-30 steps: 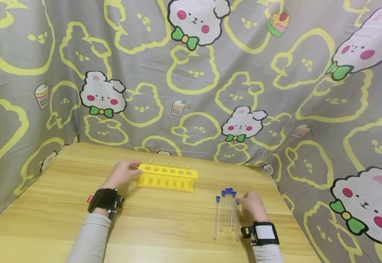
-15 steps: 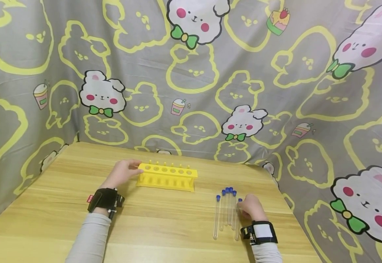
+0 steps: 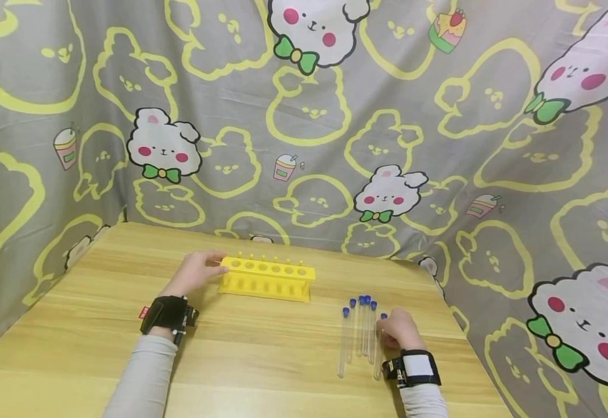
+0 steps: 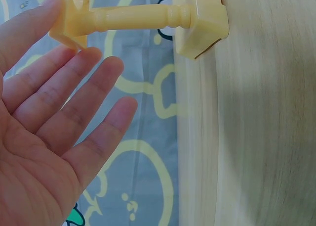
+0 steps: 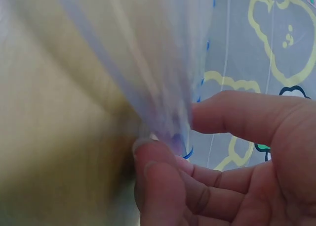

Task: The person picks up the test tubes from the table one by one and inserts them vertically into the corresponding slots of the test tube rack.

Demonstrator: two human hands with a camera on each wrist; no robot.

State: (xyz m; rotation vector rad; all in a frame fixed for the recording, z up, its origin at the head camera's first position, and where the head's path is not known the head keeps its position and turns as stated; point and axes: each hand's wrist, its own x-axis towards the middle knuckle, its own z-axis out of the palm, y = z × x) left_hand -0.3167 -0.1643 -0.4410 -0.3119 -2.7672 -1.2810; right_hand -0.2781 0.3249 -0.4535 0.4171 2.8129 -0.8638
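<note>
The left hand [image 3: 195, 271] rests open-fingered against the yellow rack [image 3: 266, 277] while the right hand [image 3: 399, 328] pinches one capped tube [image 3: 378, 348] among the tubes lying on the table [image 3: 262, 354]

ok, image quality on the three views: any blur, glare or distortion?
Head view: sharp, evenly lit, soft shadows; wide-angle bowing at the curtain edges. Left wrist view: left hand and yellow rack fairly sharp, table smeared. Right wrist view: test tube a blurred streak; right hand fingers clearer.
</note>
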